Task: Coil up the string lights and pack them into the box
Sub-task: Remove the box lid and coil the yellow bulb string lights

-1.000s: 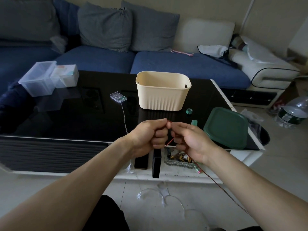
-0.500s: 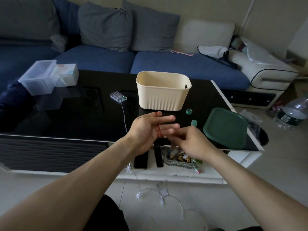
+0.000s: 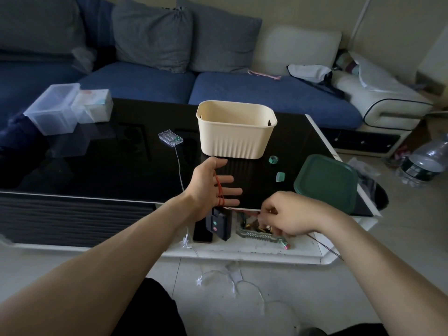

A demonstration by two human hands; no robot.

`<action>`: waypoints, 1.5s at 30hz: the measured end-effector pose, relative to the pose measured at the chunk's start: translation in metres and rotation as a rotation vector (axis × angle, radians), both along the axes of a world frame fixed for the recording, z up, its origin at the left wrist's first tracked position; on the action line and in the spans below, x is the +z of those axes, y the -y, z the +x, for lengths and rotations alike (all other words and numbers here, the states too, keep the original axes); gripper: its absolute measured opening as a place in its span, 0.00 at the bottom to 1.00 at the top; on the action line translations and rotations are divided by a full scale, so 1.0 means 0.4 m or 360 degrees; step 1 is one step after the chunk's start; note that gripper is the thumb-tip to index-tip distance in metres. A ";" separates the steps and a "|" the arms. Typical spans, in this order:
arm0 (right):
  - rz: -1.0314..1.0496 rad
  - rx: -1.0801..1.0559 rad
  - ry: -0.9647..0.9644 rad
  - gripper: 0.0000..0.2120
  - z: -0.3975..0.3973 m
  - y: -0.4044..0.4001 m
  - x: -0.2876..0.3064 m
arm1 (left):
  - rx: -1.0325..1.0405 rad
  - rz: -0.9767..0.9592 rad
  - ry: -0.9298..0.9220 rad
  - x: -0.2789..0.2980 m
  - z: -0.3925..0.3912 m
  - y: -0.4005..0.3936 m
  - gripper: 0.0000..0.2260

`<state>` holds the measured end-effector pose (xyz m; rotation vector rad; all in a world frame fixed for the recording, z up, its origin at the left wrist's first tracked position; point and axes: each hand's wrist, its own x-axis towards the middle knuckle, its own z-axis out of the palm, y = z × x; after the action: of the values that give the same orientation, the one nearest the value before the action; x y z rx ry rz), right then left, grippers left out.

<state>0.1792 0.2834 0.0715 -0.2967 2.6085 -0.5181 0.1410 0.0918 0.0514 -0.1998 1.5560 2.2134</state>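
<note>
Taut, red wire point(image 3: 242, 209) runs left hand point(image 3: 211, 187) to right hand point(image 3: 288, 217).

My black glass table point(image 3: 109, 170) carries a cream box point(image 3: 236, 132), green lid point(image 3: 326, 183), clear battery case point(image 3: 170, 138) and two clear containers point(image 3: 54, 109).

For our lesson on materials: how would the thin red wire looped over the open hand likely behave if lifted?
Probably floppy: the red wire drapes around the left hand's fingers. Likely very light, being hair-thin. It may tangle or slip off, since it trails loosely towards the right hand.
</note>
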 end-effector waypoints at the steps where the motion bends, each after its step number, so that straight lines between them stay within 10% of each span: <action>1: -0.0037 0.0064 -0.0121 0.11 -0.004 -0.003 -0.002 | -0.0082 -0.0043 0.0021 -0.005 0.002 0.005 0.29; 12: -0.0772 -0.0321 -0.0757 0.15 -0.034 0.007 -0.064 | -0.0873 -0.0219 -0.0084 -0.011 0.045 -0.010 0.27; 27: -0.0842 -0.0023 -0.0330 0.07 -0.066 -0.060 -0.066 | -0.0936 -0.0422 -0.0007 -0.002 0.042 0.011 0.17; 36: -0.0953 -0.0262 -0.0155 0.16 -0.058 -0.085 -0.087 | -0.0895 0.0205 0.0197 -0.009 0.048 0.012 0.17; 45: -0.1052 -0.0458 0.0167 0.19 -0.059 -0.084 -0.082 | -0.0158 0.0769 0.0018 0.005 0.018 0.042 0.13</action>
<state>0.1554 0.3172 0.0387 -0.0903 2.3132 -1.4528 0.1481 0.0749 0.0534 0.0113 0.9592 2.4209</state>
